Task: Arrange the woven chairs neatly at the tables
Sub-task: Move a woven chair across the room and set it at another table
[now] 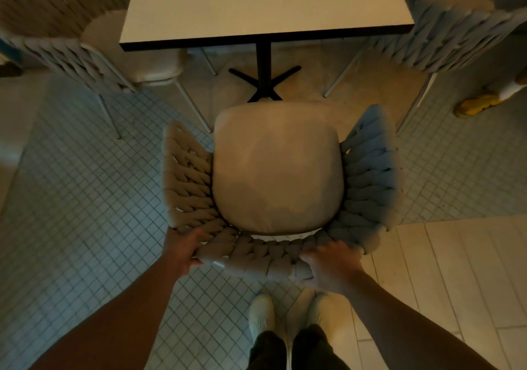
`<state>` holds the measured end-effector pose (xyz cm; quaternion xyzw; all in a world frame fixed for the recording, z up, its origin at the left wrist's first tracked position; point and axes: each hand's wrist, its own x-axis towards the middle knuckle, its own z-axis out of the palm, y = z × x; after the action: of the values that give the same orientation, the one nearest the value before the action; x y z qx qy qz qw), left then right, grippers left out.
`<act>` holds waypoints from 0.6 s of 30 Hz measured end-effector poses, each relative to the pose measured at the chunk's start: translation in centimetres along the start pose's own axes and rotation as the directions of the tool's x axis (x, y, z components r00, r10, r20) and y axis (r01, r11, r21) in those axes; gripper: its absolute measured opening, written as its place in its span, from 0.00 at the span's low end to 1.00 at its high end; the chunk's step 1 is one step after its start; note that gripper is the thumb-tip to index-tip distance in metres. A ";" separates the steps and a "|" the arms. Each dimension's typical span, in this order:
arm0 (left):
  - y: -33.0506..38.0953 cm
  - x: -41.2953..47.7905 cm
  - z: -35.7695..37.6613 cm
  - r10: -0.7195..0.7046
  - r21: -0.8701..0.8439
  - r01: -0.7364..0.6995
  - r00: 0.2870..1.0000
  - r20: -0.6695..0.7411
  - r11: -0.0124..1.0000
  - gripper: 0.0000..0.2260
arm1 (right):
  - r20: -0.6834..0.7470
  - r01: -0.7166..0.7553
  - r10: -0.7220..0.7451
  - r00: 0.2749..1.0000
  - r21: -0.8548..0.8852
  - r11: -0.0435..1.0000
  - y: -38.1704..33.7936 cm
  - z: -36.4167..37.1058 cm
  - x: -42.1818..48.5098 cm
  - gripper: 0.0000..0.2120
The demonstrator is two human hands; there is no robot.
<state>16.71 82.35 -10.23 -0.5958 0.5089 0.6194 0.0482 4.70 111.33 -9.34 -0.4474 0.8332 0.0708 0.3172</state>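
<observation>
A woven chair [278, 170] with a beige seat cushion and a braided backrest stands right below me, facing a white square table [265, 5] on a black pedestal. My left hand [182, 248] grips the left part of the backrest's top edge. My right hand [330, 265] grips its right part. The seat's front edge lies near the table's black cross base [263, 80], short of the tabletop.
A second woven chair [94, 44] stands at the table's left side and a third woven chair [456, 33] at its right. Another person's yellow shoe [476, 106] is at the far right. My own feet [288, 312] stand behind the chair on tiled floor.
</observation>
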 end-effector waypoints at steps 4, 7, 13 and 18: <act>0.2 1.0 -0.5 0.014 -0.008 -0.014 1.000 -0.014 1.000 0.17 | -0.053 -0.037 0.037 0.998 -0.013 0.999 -0.4 0.2 0.7 0.22; -0.1 1.0 -0.4 0.038 -0.013 -0.038 0.998 -0.043 0.999 0.20 | -0.207 -0.009 0.018 0.978 0.045 0.999 -0.6 0.4 0.2 0.26; -2.4 -0.7 0.9 -0.007 -0.178 -0.008 0.997 -0.082 0.984 0.31 | -0.566 -0.240 0.531 0.631 0.509 0.827 -1.0 3.1 -0.8 0.23; -3.5 -2.5 2.8 -0.020 -0.266 0.021 1.000 0.007 0.964 0.29 | 0.021 -0.256 0.948 0.317 0.965 0.064 -1.7 2.0 -1.0 0.50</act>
<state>17.81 87.34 -10.91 -0.6008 0.4150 0.6828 -0.0245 7.35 111.81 -10.07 0.2377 0.8898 -0.3757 0.1029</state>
